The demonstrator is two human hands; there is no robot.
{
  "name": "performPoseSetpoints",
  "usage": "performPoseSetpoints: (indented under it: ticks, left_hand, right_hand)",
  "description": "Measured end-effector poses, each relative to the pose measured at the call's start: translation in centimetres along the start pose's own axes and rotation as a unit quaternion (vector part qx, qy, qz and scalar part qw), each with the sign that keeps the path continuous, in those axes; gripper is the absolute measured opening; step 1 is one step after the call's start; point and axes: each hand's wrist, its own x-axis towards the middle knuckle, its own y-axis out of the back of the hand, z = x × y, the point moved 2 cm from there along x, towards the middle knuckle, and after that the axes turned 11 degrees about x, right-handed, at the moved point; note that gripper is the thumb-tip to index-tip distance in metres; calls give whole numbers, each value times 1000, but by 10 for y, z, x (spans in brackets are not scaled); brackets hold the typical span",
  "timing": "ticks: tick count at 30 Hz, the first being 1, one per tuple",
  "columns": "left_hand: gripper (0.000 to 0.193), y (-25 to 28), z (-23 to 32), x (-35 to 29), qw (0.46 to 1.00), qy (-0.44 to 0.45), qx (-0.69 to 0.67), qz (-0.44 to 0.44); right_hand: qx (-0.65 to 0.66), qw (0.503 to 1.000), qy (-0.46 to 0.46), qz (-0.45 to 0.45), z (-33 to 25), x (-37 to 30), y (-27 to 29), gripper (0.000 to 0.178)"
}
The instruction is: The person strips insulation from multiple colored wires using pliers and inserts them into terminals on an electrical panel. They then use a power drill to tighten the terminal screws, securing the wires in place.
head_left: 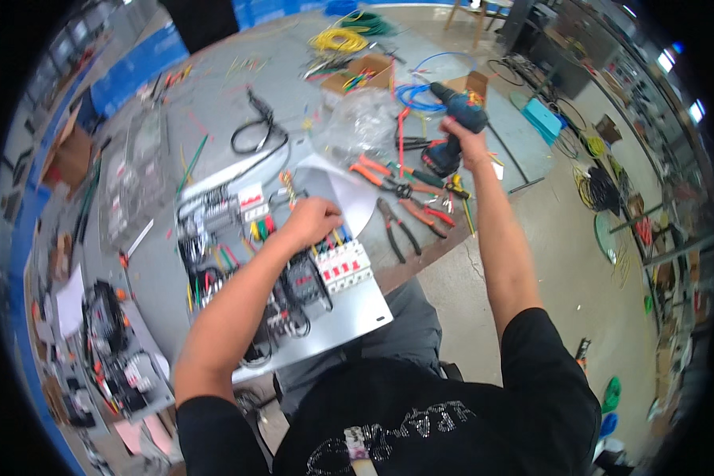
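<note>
My right hand (470, 144) is wrapped round the grip of a dark blue cordless drill (462, 111), held over the right side of the table with its nose pointing up and left. My left hand (313, 220) hovers at a metal mounting panel (355, 311) full of electrical parts. Its fingers are curled together, and whatever they pinch is hidden. Just below them sits a row of white circuit breakers (344, 266) with red switches. A black contactor (303, 282) is left of these, and another white breaker (251, 201) stands farther back. Coloured wires run between the parts.
Pliers (397, 230) and other hand tools lie right of the panel. Behind them are a clear plastic bag (363, 123), coiled blue wire (417, 97) and a cardboard box (370, 73). A black cable (255, 131) lies beyond the panel. More electrical parts (127, 373) sit at the left.
</note>
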Motion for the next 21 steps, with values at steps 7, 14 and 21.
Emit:
performPoseSetpoints:
  ticks: [7, 14, 21]
  left_hand:
    - [23, 1, -7, -7, 998, 25, -50, 2]
    - [21, 2, 1, 13, 999, 2, -13, -52]
    - [21, 6, 2, 13, 997, -7, 8, -77]
  right_hand:
    - [87, 988, 100, -75, -107, -6, -47, 26]
    - [-118, 942, -35, -312, -235, -127, -90, 45]
    - [-421, 771, -146, -454, -217, -198, -154, 42]
